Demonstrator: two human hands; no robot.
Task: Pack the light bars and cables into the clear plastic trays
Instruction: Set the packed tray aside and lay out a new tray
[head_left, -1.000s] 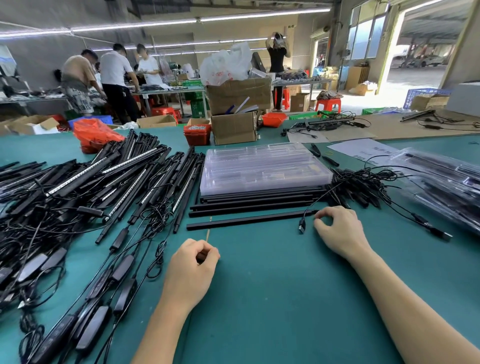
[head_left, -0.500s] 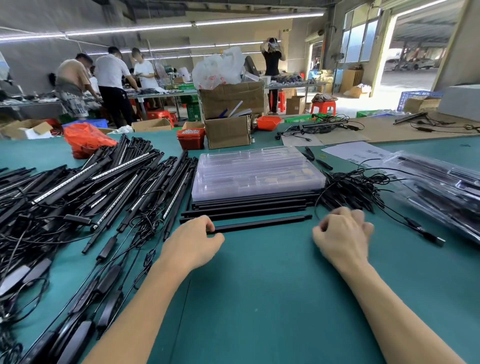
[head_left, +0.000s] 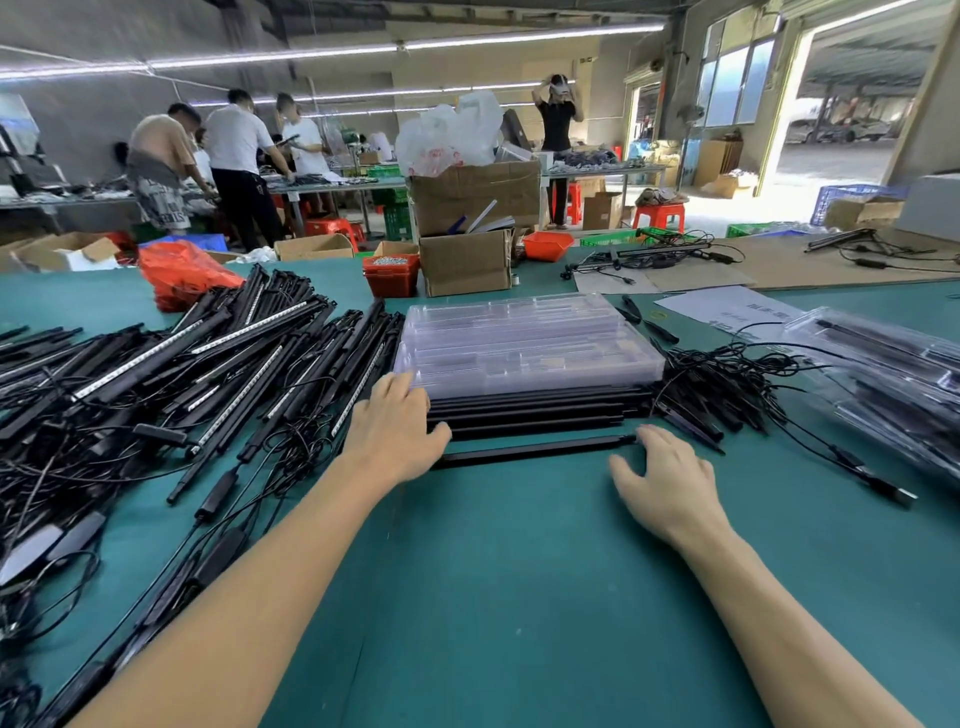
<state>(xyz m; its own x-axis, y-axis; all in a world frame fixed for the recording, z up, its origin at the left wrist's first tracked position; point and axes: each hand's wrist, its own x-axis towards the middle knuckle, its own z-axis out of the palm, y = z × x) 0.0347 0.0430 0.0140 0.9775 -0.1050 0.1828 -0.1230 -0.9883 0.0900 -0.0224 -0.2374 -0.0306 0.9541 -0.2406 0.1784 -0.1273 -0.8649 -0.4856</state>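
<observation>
A stack of clear plastic trays (head_left: 524, 343) lies mid-table on top of several black light bars (head_left: 535, 413). One black bar (head_left: 530, 450) lies alone just in front of them. My left hand (head_left: 397, 431) reaches over that bar's left end, fingers stretched to the stack's near-left corner. My right hand (head_left: 670, 480) rests by the bar's right end with fingers spread, fingertips touching the end. A big heap of light bars with cables (head_left: 171, 395) fills the left side. Loose black cables (head_left: 727, 389) lie to the right of the stack.
Filled clear trays (head_left: 893, 384) sit at the right edge. Cardboard boxes (head_left: 467, 260), a red bin (head_left: 390, 274) and an orange bag (head_left: 182, 275) stand at the table's back. A paper sheet (head_left: 727, 309) lies back right. People work at far tables. Green mat (head_left: 519, 597) lies between my arms.
My left hand moved forward from the near table to the stack's corner and opened. My right hand uncurled and now lies spread at the single bar's right end.
</observation>
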